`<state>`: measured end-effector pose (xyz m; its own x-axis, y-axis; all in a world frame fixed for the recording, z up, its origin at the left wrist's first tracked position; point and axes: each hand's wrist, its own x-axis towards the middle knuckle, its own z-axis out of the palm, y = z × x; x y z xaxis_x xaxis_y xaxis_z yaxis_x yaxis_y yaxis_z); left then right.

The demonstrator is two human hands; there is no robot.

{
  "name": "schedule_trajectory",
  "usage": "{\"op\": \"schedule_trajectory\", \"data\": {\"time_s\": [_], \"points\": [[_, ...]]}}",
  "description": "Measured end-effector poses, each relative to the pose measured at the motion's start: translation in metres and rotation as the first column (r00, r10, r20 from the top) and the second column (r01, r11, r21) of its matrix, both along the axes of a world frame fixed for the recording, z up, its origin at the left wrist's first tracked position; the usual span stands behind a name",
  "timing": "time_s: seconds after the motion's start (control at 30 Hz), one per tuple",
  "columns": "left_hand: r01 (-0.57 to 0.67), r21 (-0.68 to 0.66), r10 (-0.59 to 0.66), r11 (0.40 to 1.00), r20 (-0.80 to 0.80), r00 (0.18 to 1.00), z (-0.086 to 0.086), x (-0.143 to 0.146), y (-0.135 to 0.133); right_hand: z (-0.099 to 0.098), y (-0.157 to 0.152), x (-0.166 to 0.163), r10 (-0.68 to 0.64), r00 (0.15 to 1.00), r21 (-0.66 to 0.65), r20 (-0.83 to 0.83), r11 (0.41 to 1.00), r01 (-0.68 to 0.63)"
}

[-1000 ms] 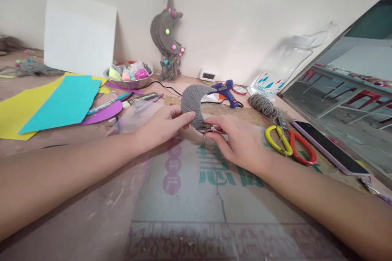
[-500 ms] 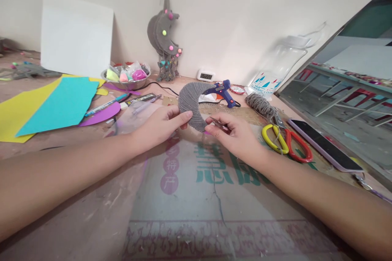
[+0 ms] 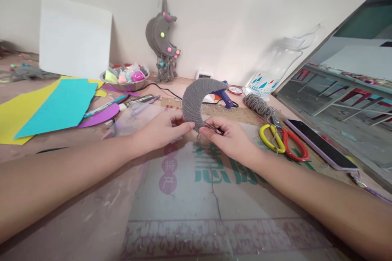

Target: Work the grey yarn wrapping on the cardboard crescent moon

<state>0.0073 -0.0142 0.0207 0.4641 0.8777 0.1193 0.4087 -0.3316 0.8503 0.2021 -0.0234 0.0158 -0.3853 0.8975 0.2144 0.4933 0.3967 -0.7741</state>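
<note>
Obscuring glue gun (image 3: 227,100) partly: grey crescent (image 3: 192,98)

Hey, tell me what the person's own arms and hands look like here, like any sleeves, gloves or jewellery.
Both the left forearm and right forearm are bare out to the picture's edges, with no sleeve in view. The left hand and right hand wear no gloves, and I see no watch, bracelet or ring.

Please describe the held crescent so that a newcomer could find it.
In front of the pale wall, find the left hand near the centre. It holds a grey, cord-wrapped crescent. The crescent ornament against the wall bears coloured balls; this one shows none.
</note>
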Motion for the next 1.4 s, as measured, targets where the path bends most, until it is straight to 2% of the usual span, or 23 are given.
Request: {"op": "schedule_trajectory", "data": {"time_s": [0.17, 0.3, 0.43, 0.67, 0.93, 1.23, 1.4], "points": [[0.025, 0.075, -0.027, 0.997, 0.02, 0.999, -0.0021, -0.0011, 0.0021, -0.0015, 0.0013, 0.0011, 0.007, 1.0, -0.008, -0.011, 1.0, -0.007], [-0.003, 0.037, 0.001, 0.999, 0.067, 0.998, -0.0003, -0.0005, -0.0004, -0.0018, 0.0017, 0.0022, -0.004, 1.0, -0.024, -0.021, 1.0, 0.004], [0.027, 0.006, -0.027, 1.0, 0.06, 0.998, 0.0013, -0.0001, -0.0012, -0.0015, 0.0025, 0.0025, -0.005, 1.0, -0.029, -0.024, 1.0, 0.004], [0.041, 0.011, -0.041, 0.999, 0.062, 0.997, -0.0025, -0.0013, 0.0008, -0.0004, 0.0017, 0.0025, 0.011, 0.999, -0.042, -0.033, 0.999, -0.012], [0.011, 0.043, -0.013, 0.999, 0.041, 0.999, 0.0039, -0.0017, -0.0035, -0.0019, 0.003, 0.0027, 0.023, 0.999, -0.003, -0.029, 1.0, -0.023], [-0.02, 0.035, 0.017, 0.999, 0.078, 0.997, 0.0026, -0.0006, -0.0033, 0.0016, 0.0018, 0.0028, 0.091, 0.991, -0.051, -0.098, 0.994, -0.096], [0.024, 0.02, -0.024, 1.0, 0.008, 1.0, -0.0002, -0.002, -0.0004, -0.0004, 0.0039, 0.0041, 0.067, 0.996, -0.034, -0.057, 0.997, -0.069]]}}
